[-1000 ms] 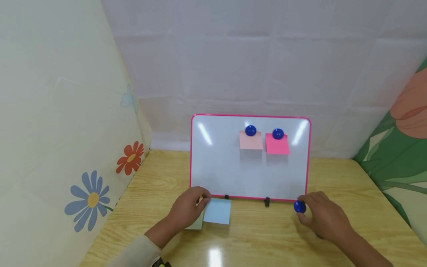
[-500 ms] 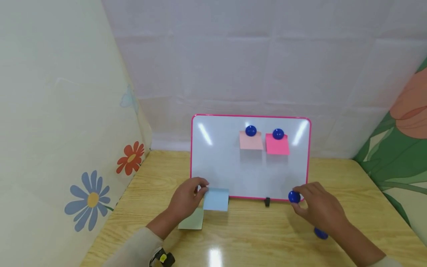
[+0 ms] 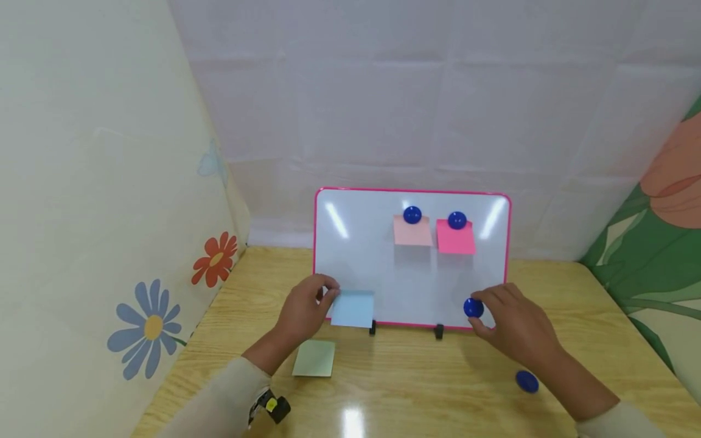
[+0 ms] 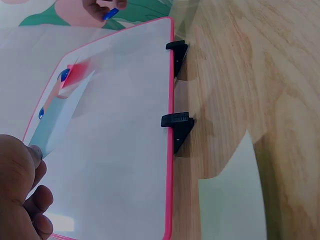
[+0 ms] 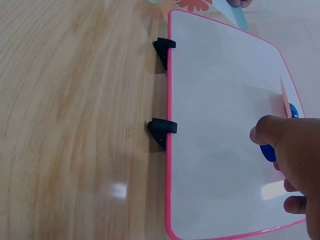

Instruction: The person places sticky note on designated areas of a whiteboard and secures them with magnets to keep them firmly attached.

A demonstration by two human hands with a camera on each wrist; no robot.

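My left hand (image 3: 306, 307) pinches a light blue sticky note (image 3: 353, 309) by its upper left corner, in front of the whiteboard's lower left part. A round blue magnet (image 3: 473, 307) is pinched between thumb and fingers of my right hand (image 3: 520, 322), before the lower right of the pink-framed whiteboard (image 3: 350, 243). Two blue magnets hold a pale pink note (image 3: 412, 234) and a hot pink note (image 3: 456, 239) high on the board. In the right wrist view the thumb partly hides the held magnet (image 5: 268, 153).
On the wooden table (image 3: 411, 389) lie a pale green note (image 3: 314, 358), front left, and another blue magnet (image 3: 527, 381), near my right forearm. Black clip feet (image 3: 439, 331) support the board's bottom edge. A light cloth wall (image 3: 438, 109) stands behind.
Both hands have risen, the left carrying the blue note up over the board's lower edge, the right bringing its magnet up and leftward. The green note and table magnet are now uncovered.
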